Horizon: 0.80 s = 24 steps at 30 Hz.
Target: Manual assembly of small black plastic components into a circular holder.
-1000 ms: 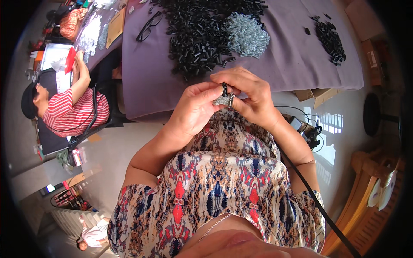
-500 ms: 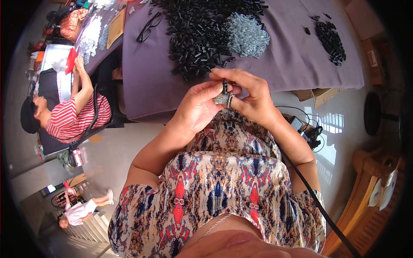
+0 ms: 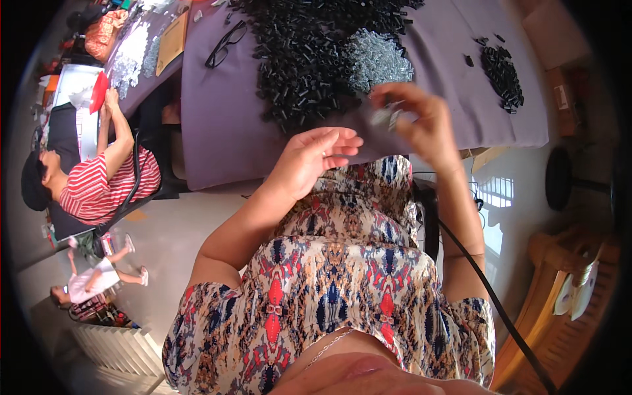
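Observation:
My left hand (image 3: 315,157) hovers by the near edge of the table, palm turned inward. Its fingers are loosely bent and apart, and nothing shows in them. Farther right and forward, my right hand (image 3: 424,125) is blurred by motion just in front of the clear pile. A smeared silvery-grey thing (image 3: 388,117) is held at its fingers, its kind unreadable. A big heap of short black tubular pieces (image 3: 299,72) covers the middle of the table. Against its right side lies a pile of small clear pieces (image 3: 380,59).
A purple cloth (image 3: 217,131) covers the table. Black glasses (image 3: 226,45) lie left of the heap, and a smaller group of black pieces (image 3: 502,76) lies far right. A seated co-worker in a striped shirt (image 3: 112,181) works at left; another person (image 3: 99,280) walks behind.
My hands have come apart. The right moved forward and right toward the clear pile; the small black piece between the fingers no longer shows. The walking person has shifted, legs now apart.

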{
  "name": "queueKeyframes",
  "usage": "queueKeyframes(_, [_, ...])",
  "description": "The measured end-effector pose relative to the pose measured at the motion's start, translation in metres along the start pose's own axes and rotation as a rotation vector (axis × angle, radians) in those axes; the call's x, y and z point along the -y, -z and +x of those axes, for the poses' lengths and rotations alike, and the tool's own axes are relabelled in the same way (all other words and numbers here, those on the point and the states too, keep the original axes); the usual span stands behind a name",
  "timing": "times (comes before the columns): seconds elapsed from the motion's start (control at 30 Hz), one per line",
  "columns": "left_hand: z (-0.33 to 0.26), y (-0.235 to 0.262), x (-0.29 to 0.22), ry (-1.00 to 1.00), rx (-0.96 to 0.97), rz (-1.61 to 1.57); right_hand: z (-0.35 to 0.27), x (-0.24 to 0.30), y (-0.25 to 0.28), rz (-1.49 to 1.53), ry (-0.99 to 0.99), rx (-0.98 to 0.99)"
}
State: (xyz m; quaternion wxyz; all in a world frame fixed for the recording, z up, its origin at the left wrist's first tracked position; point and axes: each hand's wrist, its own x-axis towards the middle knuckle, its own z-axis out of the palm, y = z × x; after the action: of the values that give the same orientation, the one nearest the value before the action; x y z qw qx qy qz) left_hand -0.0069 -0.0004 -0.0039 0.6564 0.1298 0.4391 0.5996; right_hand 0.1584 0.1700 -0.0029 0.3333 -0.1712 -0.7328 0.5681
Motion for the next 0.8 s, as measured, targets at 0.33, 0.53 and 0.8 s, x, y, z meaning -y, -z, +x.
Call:
queueKeyframes(0.33, [0.003,0.009,-0.043,-0.750,-0.328,1.183,0.020,-0.015,0.141,-0.935,-0.334,-0.353])
queueKeyframes(0.53, [0.026,0.007,-0.055,-1.102,-0.284,1.656,0.018,0.007,0.093,-0.806,-0.020,-0.295])
queueKeyframes(0.8, [0.052,0.009,-0.065,-1.054,-0.123,1.854,0.016,0.012,0.013,-0.642,0.040,0.214])
